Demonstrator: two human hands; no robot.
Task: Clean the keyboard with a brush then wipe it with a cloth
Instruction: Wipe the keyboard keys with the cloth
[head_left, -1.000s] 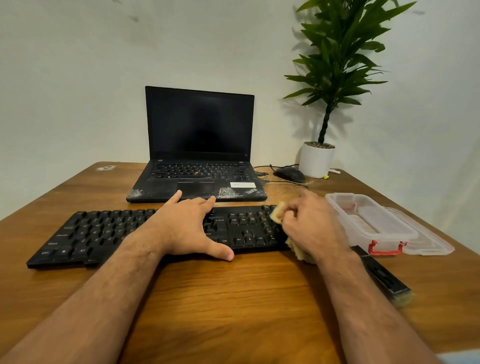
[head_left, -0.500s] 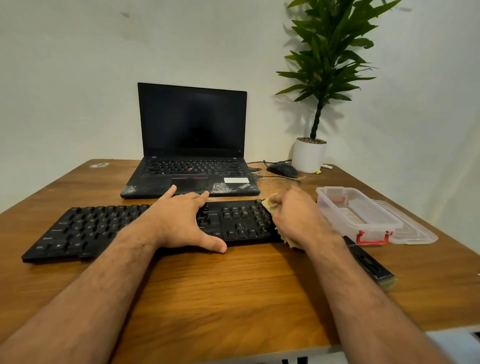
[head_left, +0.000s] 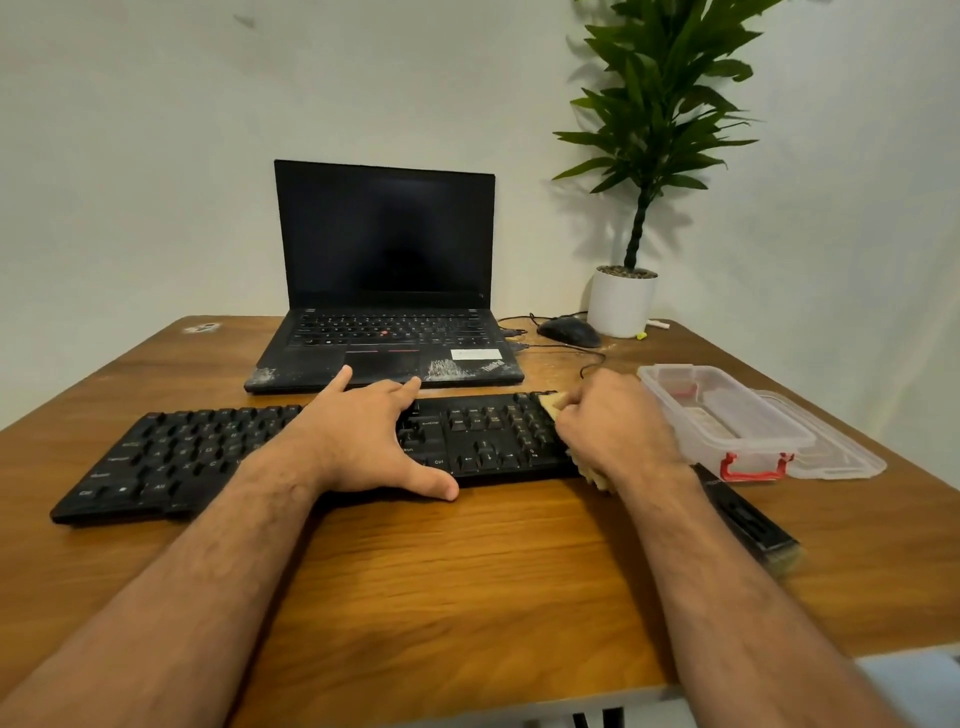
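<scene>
Gripping yellow cloth (head_left: 554, 402), black keyboard (head_left: 208, 457)

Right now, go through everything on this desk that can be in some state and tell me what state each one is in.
laptop: lid open, screen dark
keyboard: flat on the desk
left hand: spread, pressing on keyboard
right hand: gripping cloth
cloth: bunched against the right-end keys
brush: lying unused
plastic box: open
lid: off, beside the box
</scene>
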